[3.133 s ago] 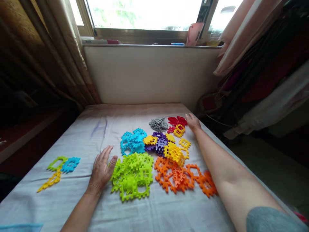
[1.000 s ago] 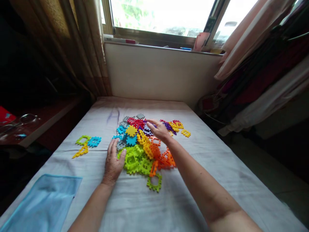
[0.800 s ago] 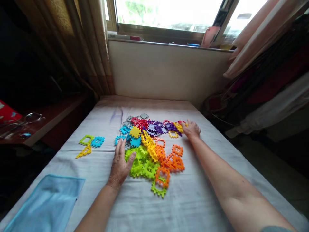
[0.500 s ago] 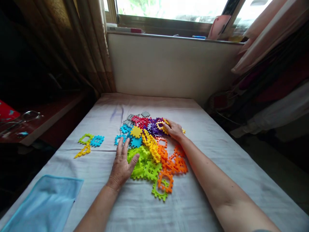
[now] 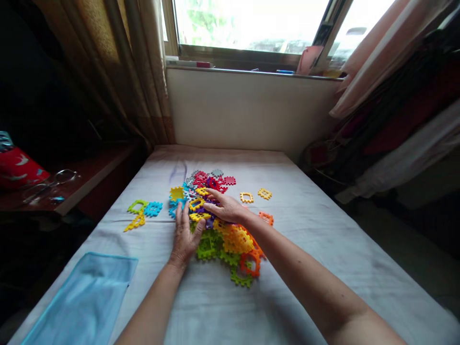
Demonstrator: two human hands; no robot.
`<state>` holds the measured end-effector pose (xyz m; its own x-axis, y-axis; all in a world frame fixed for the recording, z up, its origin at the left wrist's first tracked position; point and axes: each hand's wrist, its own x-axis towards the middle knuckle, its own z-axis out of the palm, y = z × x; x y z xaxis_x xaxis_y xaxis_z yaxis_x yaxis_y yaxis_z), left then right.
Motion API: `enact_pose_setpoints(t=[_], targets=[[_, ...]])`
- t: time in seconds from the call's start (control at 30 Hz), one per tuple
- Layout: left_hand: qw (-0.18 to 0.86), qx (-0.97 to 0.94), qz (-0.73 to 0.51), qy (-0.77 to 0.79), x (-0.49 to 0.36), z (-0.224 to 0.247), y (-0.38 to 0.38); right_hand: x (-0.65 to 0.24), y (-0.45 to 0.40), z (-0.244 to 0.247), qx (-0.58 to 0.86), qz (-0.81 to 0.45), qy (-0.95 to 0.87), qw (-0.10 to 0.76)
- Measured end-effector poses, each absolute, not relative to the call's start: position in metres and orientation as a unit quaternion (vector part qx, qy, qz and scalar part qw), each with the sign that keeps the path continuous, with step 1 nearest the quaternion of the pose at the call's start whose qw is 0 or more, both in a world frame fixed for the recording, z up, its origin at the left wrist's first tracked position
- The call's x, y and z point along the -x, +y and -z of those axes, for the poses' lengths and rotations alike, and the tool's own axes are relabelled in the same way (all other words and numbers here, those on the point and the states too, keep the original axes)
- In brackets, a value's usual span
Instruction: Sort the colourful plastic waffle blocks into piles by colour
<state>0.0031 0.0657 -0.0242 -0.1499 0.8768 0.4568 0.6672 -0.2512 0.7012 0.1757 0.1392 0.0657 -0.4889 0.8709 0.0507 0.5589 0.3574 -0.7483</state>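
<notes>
1. The interlocking plastic pieces lie loose and overlapping in one heap between the fingers of both hands. If the right hand presses sideways too strongly, I think the yellow frame near its thumb could slide under its neighbours, and the colours could become more mixed.
2. The right forearm passes low over the near part of the heap; if it drops, it could drag the yellow pile or the orange ring, because their teeth may catch one another.
3. Left hand: the thumb is spread well apart from the fingers, which bend little. They rest at the left edge of the heap, just beside the blue pieces and a yellow window piece; I see nothing gripped.
4. Right hand: thumb and fingers are apart, reaching over yellow and purple pieces. They seem to touch the yellow ones, but I cannot tell how firmly.
5. Beyond the right fingers are red pieces; to their right, apart, a yellow ring. Left of the left fingers lies a blue window piece.
</notes>
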Motion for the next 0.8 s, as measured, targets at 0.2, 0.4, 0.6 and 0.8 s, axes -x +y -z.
enact_pose_setpoints(t=[0.2,0.4,0.6,0.8], targets=[[0.088,-0.629,-0.493,0.595,-0.002,0.022,0.066,-0.236,0.049,-0.056,0.464,-0.17,-0.842,0.218],[0.109,-0.688,-0.425,0.578,-0.01,0.016,0.062,-0.249,0.013,-0.004,0.533,-0.097,-0.826,0.157],[0.12,-0.724,-0.409,0.543,-0.013,0.011,0.056,-0.216,0.092,-0.013,0.527,-0.109,-0.805,0.251],[0.131,-0.772,-0.384,0.488,-0.017,0.004,0.046,-0.196,0.151,-0.028,0.548,-0.141,-0.741,0.362]])
